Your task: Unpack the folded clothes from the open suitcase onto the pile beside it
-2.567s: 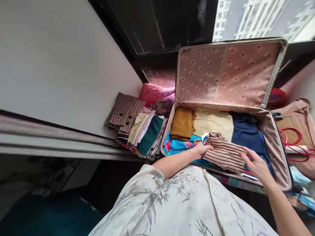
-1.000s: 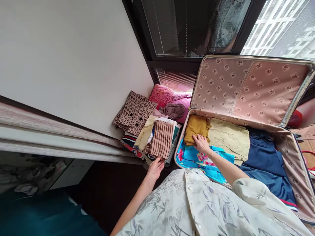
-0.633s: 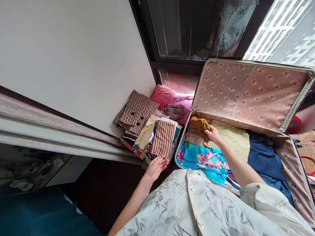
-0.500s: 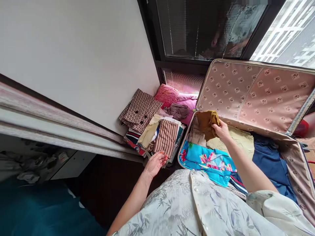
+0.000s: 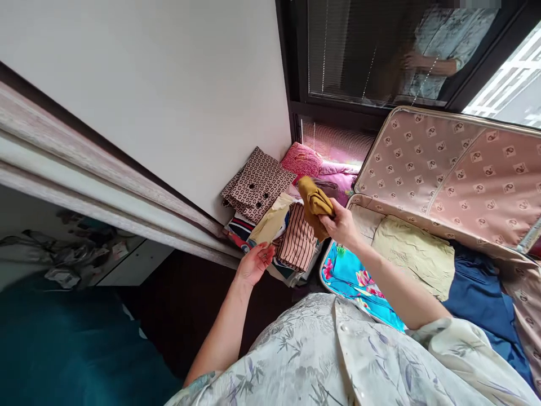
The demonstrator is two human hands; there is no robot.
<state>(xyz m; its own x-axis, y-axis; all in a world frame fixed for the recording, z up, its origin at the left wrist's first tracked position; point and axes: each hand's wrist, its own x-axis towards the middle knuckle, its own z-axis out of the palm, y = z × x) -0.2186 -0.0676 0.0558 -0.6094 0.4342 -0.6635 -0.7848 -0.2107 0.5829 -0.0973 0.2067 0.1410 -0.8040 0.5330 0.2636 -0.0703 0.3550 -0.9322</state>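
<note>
We grasp the folded mustard-yellow cloth garment [image 5: 315,204] in our clenched right hand [image 5: 343,224] above the stack of folded clothes [image 5: 284,237], our left hand [image 5: 253,263] open-fingered beneath; setting it down squarely seems next.

Daylit room, wide-angle warp, dark lower left

Soft daylight enters at the window [image 5: 511,90] upper right; the dark pane [image 5: 372,51] mirrors the person. The wall [image 5: 169,84] is bright and even, the floor [image 5: 84,338] deep in shadow. Straight edges bow toward the corners; slight softness throughout.

suitcase [image 5: 448,169]: 1 | hands: 2 | mustard garment [image 5: 315,204] in hand: 1 | striped garment [image 5: 298,242]: 1
</note>
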